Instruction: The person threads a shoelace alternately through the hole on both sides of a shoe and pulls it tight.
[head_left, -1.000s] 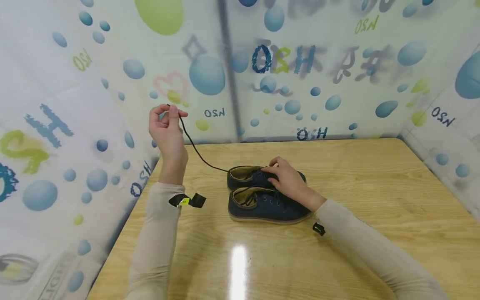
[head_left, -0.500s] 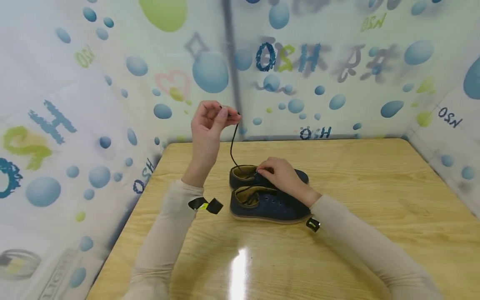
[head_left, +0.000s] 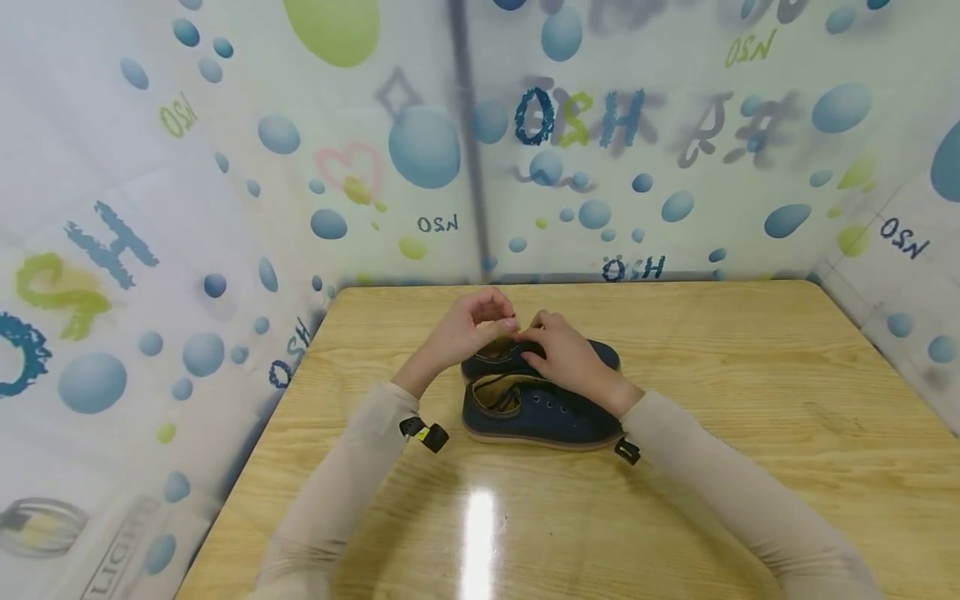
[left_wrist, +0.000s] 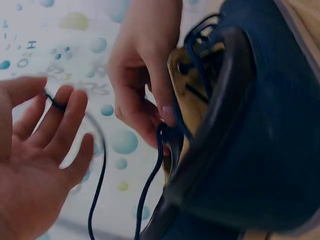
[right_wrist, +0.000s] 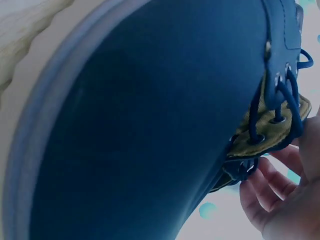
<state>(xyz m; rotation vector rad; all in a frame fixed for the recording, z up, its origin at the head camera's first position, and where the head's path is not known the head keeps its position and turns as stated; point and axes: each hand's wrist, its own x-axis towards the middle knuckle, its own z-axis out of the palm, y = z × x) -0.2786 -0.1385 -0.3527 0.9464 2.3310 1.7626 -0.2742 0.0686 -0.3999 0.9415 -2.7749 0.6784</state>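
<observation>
Two navy lace-up shoes lie side by side on the table: the near shoe (head_left: 540, 417) and the far shoe (head_left: 606, 353), toes to the right. My left hand (head_left: 474, 325) is low over the far shoe's opening. In the left wrist view it pinches the end of a dark shoelace (left_wrist: 102, 165), which hangs in a loop and rises to the far shoe. My right hand (head_left: 566, 354) lies across the far shoe; its thumb and fingers pinch the edge beside the opening. The near shoe blocks much of the right wrist view, where laces cross its tongue (right_wrist: 257, 135).
The wooden table (head_left: 712, 358) carries both shoes. A printed curtain (head_left: 660, 125) with bubble patterns hangs behind the table and on the left. A black strap (head_left: 425, 433) is worn on the left wrist, another (head_left: 627, 451) on the right.
My left hand, holding the lace end, has come from high on the left, rightward and down to the far shoe, close to my right hand. The right hand stays at the far shoe.
</observation>
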